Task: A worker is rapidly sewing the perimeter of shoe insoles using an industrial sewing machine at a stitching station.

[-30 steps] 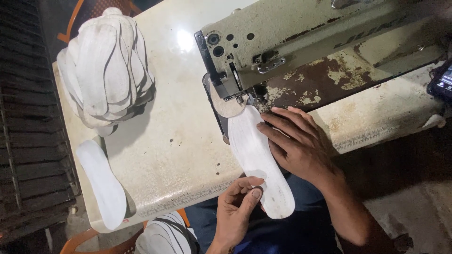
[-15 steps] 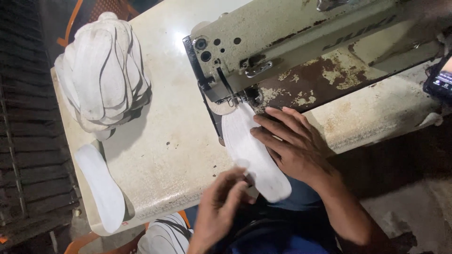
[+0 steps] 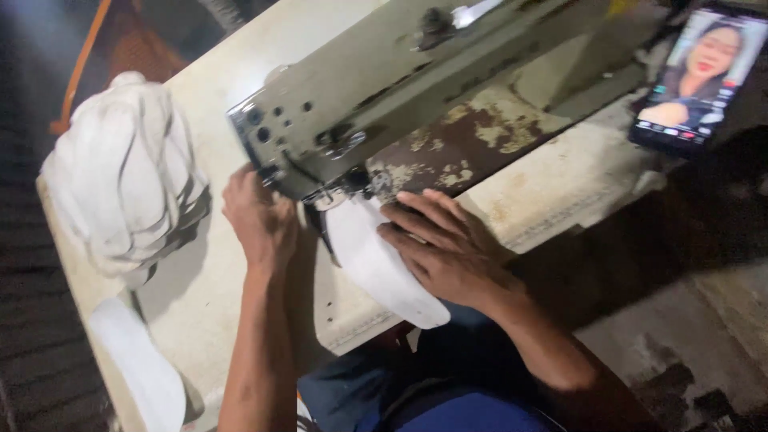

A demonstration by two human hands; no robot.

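Note:
A white shoe insole (image 3: 376, 268) lies under the needle end of an old, rust-stained sewing machine (image 3: 416, 96), its heel end hanging over the table's front edge. My right hand (image 3: 444, 252) lies flat on the insole's right side, fingers spread toward the needle. My left hand (image 3: 260, 220) is at the machine's head, just left of the needle area, fingers curled against the machine. What they touch there is hidden.
A pile of several white insoles (image 3: 128, 176) sits at the left of the cream table (image 3: 224, 320). One single insole (image 3: 136, 368) lies near the front left corner. A phone with a lit screen (image 3: 700, 76) leans at the far right.
My left hand has left the insole's heel end and moved up to the machine head. The view has shifted right, and the phone now shows more fully.

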